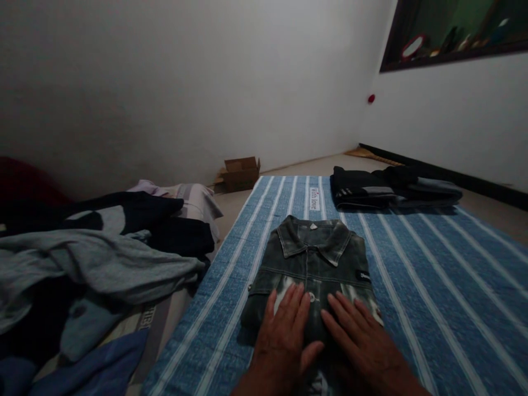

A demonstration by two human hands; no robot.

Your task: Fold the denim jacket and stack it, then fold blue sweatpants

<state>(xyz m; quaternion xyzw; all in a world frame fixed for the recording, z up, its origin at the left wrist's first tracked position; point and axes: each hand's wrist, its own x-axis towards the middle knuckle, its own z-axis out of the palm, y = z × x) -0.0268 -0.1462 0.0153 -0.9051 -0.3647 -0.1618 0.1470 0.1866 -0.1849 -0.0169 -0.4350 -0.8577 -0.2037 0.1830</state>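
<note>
Both palms down: our left hand [284, 330] and right hand [358, 333] lie flat on the folded shirt [317, 289], fingers extended, gripping nothing. We have its collar [332, 250] at 12 o'clock from them, long axis seemingly 12–6; neither hand is nearer, both touch it.

We read "With love" running sideways on a white patch [314, 199] of the blue striped sheet [412, 308]. At the left, we make out the letters "HEB" on the cloth [149, 317] beneath the loose clothes [124, 264]. On the shirt [297, 268], the dark chest label [363, 276] carries pale lettering too small for us to read.
</note>
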